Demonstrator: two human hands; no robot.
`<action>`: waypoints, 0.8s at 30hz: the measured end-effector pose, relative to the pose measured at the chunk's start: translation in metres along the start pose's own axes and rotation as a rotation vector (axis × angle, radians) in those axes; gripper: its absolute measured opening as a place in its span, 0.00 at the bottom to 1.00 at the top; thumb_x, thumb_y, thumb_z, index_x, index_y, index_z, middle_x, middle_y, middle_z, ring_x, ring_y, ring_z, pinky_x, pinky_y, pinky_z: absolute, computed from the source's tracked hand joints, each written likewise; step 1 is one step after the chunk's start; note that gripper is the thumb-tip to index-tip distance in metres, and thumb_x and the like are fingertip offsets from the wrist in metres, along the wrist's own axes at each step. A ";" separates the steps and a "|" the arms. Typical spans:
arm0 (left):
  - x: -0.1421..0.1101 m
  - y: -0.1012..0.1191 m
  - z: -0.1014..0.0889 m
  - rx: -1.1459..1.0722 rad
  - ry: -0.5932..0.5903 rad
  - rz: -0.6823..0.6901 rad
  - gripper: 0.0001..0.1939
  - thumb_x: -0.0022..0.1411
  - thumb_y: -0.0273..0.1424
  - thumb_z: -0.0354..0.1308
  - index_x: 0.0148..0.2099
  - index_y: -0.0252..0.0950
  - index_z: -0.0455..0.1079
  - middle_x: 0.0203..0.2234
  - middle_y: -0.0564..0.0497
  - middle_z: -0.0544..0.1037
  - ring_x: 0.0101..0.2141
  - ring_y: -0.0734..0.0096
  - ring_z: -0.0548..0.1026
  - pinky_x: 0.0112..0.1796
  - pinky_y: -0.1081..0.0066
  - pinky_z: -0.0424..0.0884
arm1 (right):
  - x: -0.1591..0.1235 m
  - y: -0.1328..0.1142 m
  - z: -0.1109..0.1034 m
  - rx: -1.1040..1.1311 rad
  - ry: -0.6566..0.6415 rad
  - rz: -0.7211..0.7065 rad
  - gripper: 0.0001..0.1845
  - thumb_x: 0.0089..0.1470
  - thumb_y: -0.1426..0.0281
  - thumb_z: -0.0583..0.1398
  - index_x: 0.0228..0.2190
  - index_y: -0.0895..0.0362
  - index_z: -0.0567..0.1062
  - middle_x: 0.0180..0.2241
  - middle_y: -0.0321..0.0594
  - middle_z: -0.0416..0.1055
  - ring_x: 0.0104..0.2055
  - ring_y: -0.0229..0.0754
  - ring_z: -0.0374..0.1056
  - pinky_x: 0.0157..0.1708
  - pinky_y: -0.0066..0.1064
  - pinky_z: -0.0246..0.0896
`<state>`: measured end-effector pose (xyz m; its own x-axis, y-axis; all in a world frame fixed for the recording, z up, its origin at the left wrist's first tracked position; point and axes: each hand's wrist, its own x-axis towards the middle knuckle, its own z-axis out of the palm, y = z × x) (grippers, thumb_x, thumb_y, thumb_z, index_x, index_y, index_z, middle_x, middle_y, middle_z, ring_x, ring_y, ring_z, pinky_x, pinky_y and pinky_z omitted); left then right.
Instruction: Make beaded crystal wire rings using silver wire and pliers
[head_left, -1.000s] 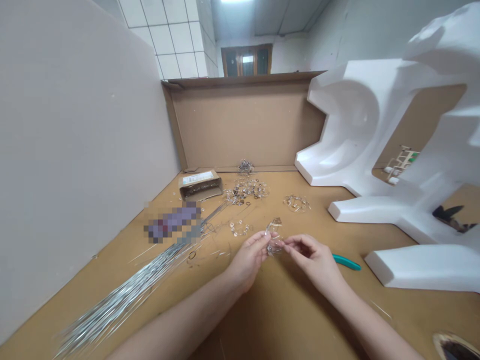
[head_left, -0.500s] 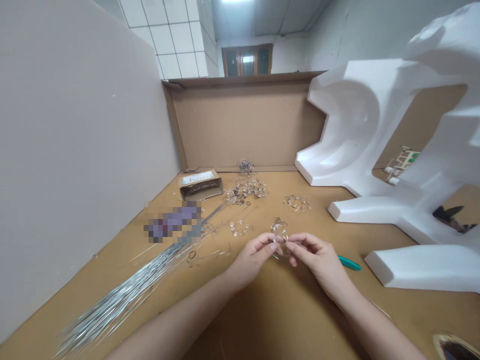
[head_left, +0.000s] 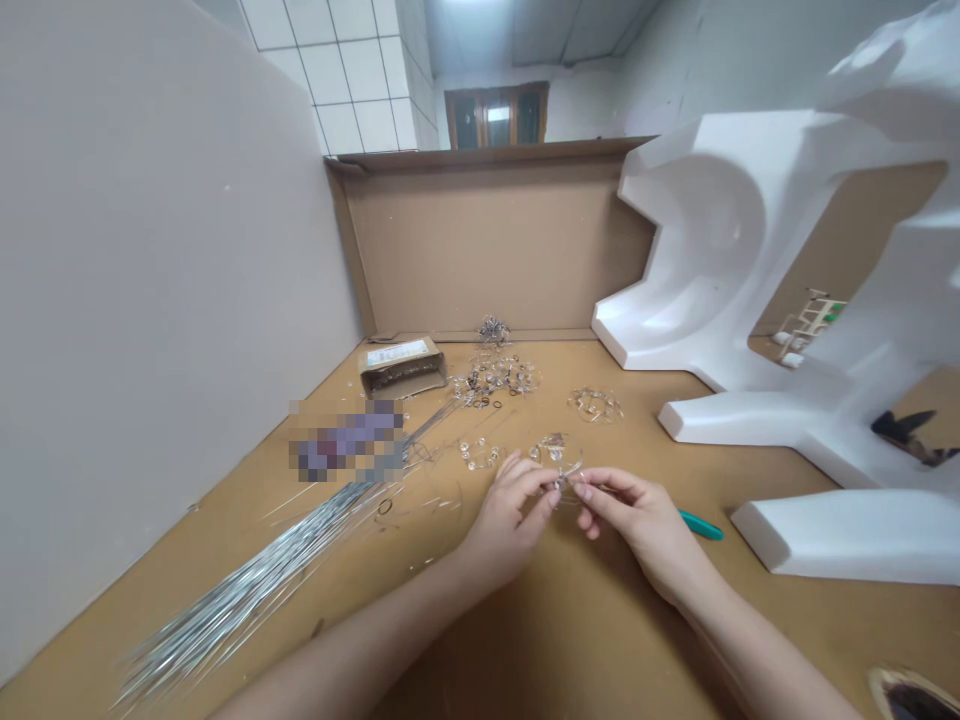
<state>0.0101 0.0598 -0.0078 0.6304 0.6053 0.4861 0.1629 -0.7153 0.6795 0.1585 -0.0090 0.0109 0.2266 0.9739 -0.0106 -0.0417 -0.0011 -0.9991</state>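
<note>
My left hand [head_left: 510,515] and my right hand [head_left: 637,520] meet over the brown table [head_left: 570,620], fingertips pinched together on a small piece of clear beads on thin wire [head_left: 561,476]. The piece is held just above the tabletop between both hands. A small ring of clear beads [head_left: 480,455] lies just left of it, another bead cluster [head_left: 595,404] further back. A long bundle of silver wires [head_left: 262,580] stretches from my left forearm's side toward the front left.
Teal-handled pliers [head_left: 701,525] lie behind my right hand. A small cardboard box [head_left: 401,366] and a heap of rings and beads [head_left: 495,378] sit at the back. Large white foam packing [head_left: 787,330] fills the right; a cardboard wall [head_left: 495,240] closes the back.
Both hands have kept turning the beaded wire piece between their fingertips. They have shifted slightly away from me, and the left fingers now curl over it.
</note>
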 end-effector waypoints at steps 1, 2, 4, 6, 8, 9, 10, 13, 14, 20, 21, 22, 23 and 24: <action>0.000 0.000 0.000 0.000 0.008 -0.008 0.08 0.60 0.31 0.47 0.40 0.37 0.65 0.30 0.53 0.68 0.37 0.72 0.67 0.54 0.60 0.46 | 0.000 0.000 0.000 -0.003 -0.019 0.007 0.17 0.39 0.59 0.63 0.29 0.59 0.74 0.17 0.36 0.69 0.20 0.34 0.62 0.24 0.27 0.59; 0.000 0.000 0.001 -0.005 0.010 -0.018 0.08 0.60 0.30 0.47 0.40 0.37 0.65 0.30 0.52 0.68 0.37 0.72 0.67 0.54 0.60 0.46 | 0.000 0.000 0.000 -0.001 -0.037 0.009 0.17 0.40 0.59 0.63 0.29 0.59 0.74 0.17 0.36 0.70 0.20 0.34 0.63 0.24 0.27 0.60; 0.000 0.002 0.000 -0.040 0.004 -0.043 0.08 0.60 0.30 0.48 0.39 0.37 0.66 0.31 0.52 0.70 0.37 0.71 0.67 0.53 0.61 0.49 | 0.000 0.001 0.000 0.017 -0.066 0.007 0.16 0.40 0.59 0.63 0.28 0.59 0.73 0.19 0.36 0.70 0.21 0.34 0.64 0.26 0.27 0.61; 0.001 0.006 -0.001 -0.116 -0.009 -0.080 0.08 0.59 0.30 0.48 0.40 0.37 0.67 0.32 0.51 0.71 0.38 0.70 0.67 0.49 0.63 0.55 | 0.001 0.002 0.000 0.037 -0.080 0.004 0.16 0.40 0.59 0.63 0.28 0.58 0.73 0.20 0.36 0.70 0.23 0.35 0.65 0.27 0.27 0.62; 0.003 0.010 -0.004 -0.220 -0.020 -0.128 0.09 0.58 0.31 0.49 0.41 0.37 0.67 0.34 0.50 0.70 0.39 0.69 0.67 0.45 0.66 0.60 | 0.001 0.002 0.001 0.053 -0.071 0.005 0.15 0.40 0.59 0.63 0.27 0.58 0.73 0.21 0.35 0.70 0.23 0.35 0.65 0.28 0.28 0.62; 0.004 0.011 -0.005 -0.276 -0.024 -0.155 0.10 0.58 0.31 0.50 0.40 0.36 0.68 0.35 0.49 0.70 0.39 0.69 0.67 0.44 0.67 0.61 | 0.000 0.002 0.001 0.057 -0.063 0.008 0.15 0.40 0.60 0.63 0.27 0.58 0.73 0.21 0.35 0.70 0.23 0.35 0.65 0.28 0.28 0.62; 0.006 0.012 -0.007 -0.335 -0.032 -0.188 0.10 0.58 0.32 0.50 0.40 0.35 0.68 0.35 0.49 0.70 0.39 0.69 0.67 0.43 0.68 0.61 | 0.000 0.002 0.000 0.058 -0.058 0.014 0.15 0.40 0.60 0.63 0.28 0.58 0.73 0.20 0.35 0.70 0.23 0.35 0.65 0.28 0.28 0.62; 0.008 0.009 -0.010 -0.553 -0.087 -0.314 0.13 0.59 0.35 0.48 0.36 0.33 0.70 0.31 0.49 0.71 0.35 0.70 0.68 0.41 0.69 0.61 | -0.001 0.001 0.000 0.045 -0.087 0.031 0.14 0.43 0.61 0.62 0.29 0.58 0.72 0.19 0.34 0.70 0.22 0.33 0.64 0.28 0.27 0.61; 0.009 0.007 -0.011 -0.632 -0.110 -0.357 0.13 0.59 0.36 0.49 0.35 0.32 0.70 0.29 0.49 0.71 0.34 0.71 0.68 0.40 0.69 0.61 | -0.001 0.000 -0.001 0.043 -0.108 0.034 0.13 0.44 0.62 0.62 0.29 0.58 0.72 0.19 0.34 0.70 0.22 0.33 0.64 0.28 0.27 0.61; 0.011 -0.003 -0.010 -0.888 -0.101 -0.476 0.11 0.51 0.32 0.59 0.38 0.33 0.72 0.31 0.49 0.74 0.34 0.71 0.69 0.42 0.70 0.60 | -0.001 0.004 -0.005 0.103 -0.151 0.081 0.11 0.46 0.63 0.61 0.29 0.58 0.71 0.18 0.33 0.68 0.21 0.32 0.63 0.25 0.25 0.60; 0.011 -0.003 -0.010 -0.898 -0.102 -0.474 0.12 0.52 0.32 0.58 0.39 0.33 0.72 0.31 0.48 0.74 0.35 0.71 0.69 0.42 0.70 0.60 | -0.001 0.005 -0.005 0.116 -0.151 0.088 0.11 0.45 0.63 0.61 0.29 0.58 0.71 0.18 0.33 0.69 0.21 0.32 0.64 0.25 0.26 0.60; 0.011 -0.003 -0.010 -0.903 -0.103 -0.469 0.12 0.52 0.33 0.58 0.39 0.33 0.72 0.32 0.48 0.74 0.35 0.71 0.69 0.42 0.69 0.60 | -0.001 0.005 -0.005 0.127 -0.154 0.091 0.12 0.45 0.63 0.61 0.30 0.58 0.71 0.19 0.34 0.69 0.21 0.33 0.64 0.25 0.26 0.60; 0.011 -0.003 -0.010 -0.905 -0.105 -0.465 0.12 0.53 0.33 0.58 0.39 0.33 0.72 0.32 0.48 0.74 0.35 0.71 0.69 0.43 0.69 0.60 | -0.001 0.005 -0.005 0.134 -0.159 0.092 0.12 0.45 0.63 0.61 0.30 0.58 0.71 0.20 0.35 0.69 0.22 0.33 0.65 0.26 0.26 0.61; 0.012 -0.002 -0.010 -0.904 -0.104 -0.463 0.12 0.53 0.33 0.57 0.40 0.33 0.72 0.32 0.48 0.74 0.36 0.71 0.69 0.43 0.69 0.60 | -0.001 0.005 -0.005 0.139 -0.162 0.091 0.12 0.45 0.63 0.61 0.30 0.59 0.71 0.21 0.35 0.70 0.23 0.33 0.65 0.27 0.27 0.61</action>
<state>0.0091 0.0721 0.0019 0.7206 0.6916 0.0495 -0.1999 0.1389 0.9699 0.1628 -0.0108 0.0054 0.0567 0.9950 -0.0827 -0.1914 -0.0704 -0.9790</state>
